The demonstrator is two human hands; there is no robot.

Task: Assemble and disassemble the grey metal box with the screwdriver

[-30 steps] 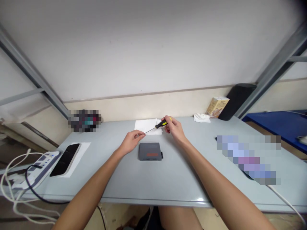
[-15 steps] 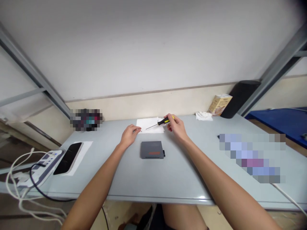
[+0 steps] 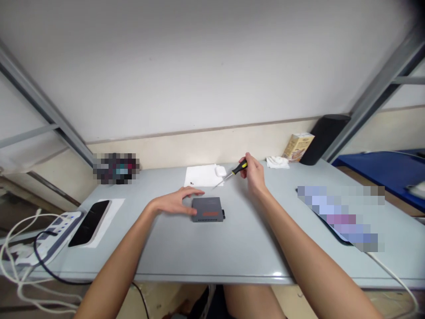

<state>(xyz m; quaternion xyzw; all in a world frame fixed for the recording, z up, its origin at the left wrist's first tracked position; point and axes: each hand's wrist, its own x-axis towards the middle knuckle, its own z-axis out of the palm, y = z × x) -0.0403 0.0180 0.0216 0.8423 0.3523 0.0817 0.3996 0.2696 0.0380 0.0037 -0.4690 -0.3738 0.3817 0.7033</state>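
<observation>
A small grey box with a red label and vent slots (image 3: 207,209) lies flat on the pale grey table (image 3: 212,252). My left hand (image 3: 175,201) rests at the box's left edge, fingers stretched out flat and touching it. My right hand (image 3: 255,173) is raised behind the box and grips a black-and-yellow screwdriver (image 3: 232,173) by the handle, its thin shaft pointing down-left towards a white paper sheet (image 3: 201,176). Tiny dark specks, perhaps screws, lie on the sheet. A small white case (image 3: 220,170) sits on the sheet's right end.
A dark phone (image 3: 89,221) lies on white paper at the left, beside a power strip (image 3: 49,235) with white and black cables. At the back right are a crumpled tissue (image 3: 278,162), a small carton (image 3: 299,147) and a black leaning object (image 3: 327,137). Metal frame posts stand on both sides.
My left hand has moved from the white sheet down to the grey box and opened flat. My right hand has shifted right with the screwdriver.
</observation>
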